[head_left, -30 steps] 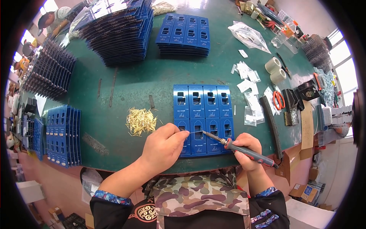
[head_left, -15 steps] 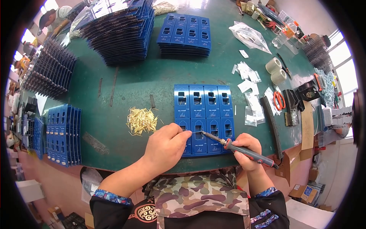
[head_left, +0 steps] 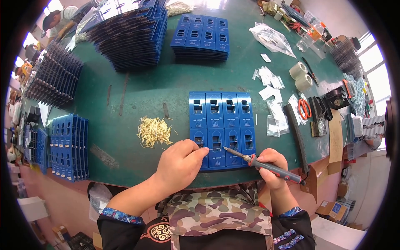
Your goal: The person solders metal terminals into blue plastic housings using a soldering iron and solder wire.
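Observation:
A blue circuit board panel (head_left: 222,110) lies on the bench in front of me, with rows of rectangular cutouts. My right hand (head_left: 273,166) is closed round the dark grey and red handle of a soldering iron (head_left: 280,171). Its tip points left and hovers over or touches the panel's lower row; I cannot tell which. Over the panel's lower left, my left hand (head_left: 182,163) pinches a thin wire (head_left: 214,148), which sticks out to the right, its end a little short of the iron's tip. Left of the panel is a heap of small gold-coloured pins (head_left: 153,131).
Stacks of blue panels stand at the far left (head_left: 125,37), far middle (head_left: 200,37) and left edge (head_left: 68,146). On the right are small plastic bags (head_left: 275,116), tape rolls (head_left: 301,76), orange-handled scissors (head_left: 304,108) and a black iron stand (head_left: 320,110). Another person (head_left: 60,21) is at the far left.
The iron's tip has shifted slightly right and down, away from its earlier spot at a lower-row cutout. The wire in my left fingers now shows more plainly.

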`<state>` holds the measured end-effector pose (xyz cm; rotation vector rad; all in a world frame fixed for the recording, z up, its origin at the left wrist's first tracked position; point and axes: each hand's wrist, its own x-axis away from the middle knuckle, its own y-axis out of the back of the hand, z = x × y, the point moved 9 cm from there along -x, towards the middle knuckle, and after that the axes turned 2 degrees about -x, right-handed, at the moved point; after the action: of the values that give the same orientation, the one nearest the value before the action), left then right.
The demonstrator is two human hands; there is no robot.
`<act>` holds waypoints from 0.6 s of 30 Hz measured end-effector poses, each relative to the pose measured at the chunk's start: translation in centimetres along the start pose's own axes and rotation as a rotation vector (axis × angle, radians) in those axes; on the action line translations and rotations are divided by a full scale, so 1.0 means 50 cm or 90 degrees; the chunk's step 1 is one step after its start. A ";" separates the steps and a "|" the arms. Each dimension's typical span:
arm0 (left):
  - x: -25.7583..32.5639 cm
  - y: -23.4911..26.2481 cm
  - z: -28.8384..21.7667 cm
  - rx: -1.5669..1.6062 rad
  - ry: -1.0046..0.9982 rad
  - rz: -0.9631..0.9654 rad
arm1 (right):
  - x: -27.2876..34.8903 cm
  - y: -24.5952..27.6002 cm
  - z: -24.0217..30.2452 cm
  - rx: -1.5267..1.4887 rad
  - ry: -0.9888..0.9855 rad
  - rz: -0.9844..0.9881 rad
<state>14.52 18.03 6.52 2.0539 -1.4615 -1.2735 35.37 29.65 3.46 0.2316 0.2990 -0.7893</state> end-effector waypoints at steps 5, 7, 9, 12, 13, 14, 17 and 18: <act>0.000 -0.002 0.001 -0.005 -0.005 -0.006 | -0.002 -0.005 -0.004 0.002 0.007 0.014; 0.000 -0.004 0.000 -0.003 -0.011 -0.002 | -0.001 -0.006 -0.006 0.003 0.008 0.017; 0.001 -0.005 0.000 -0.006 -0.013 0.000 | -0.002 -0.007 -0.005 0.005 0.017 0.018; 0.001 -0.006 -0.001 -0.009 -0.019 0.004 | -0.004 -0.009 -0.003 0.018 0.011 0.035; 0.001 -0.006 -0.002 -0.010 -0.023 0.005 | -0.003 -0.005 -0.003 0.018 0.012 0.035; 0.001 -0.006 -0.002 -0.010 -0.023 0.005 | 0.000 -0.008 -0.006 0.020 0.001 0.065; -0.001 -0.008 -0.002 -0.012 -0.021 0.010 | 0.000 -0.014 -0.009 0.016 -0.002 0.062; 0.000 -0.009 -0.002 -0.014 -0.023 0.011 | -0.001 -0.009 -0.008 0.009 0.006 0.030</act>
<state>14.87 18.19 6.28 2.0102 -1.4714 -1.3215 34.94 29.51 3.08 0.2548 0.2953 -0.7441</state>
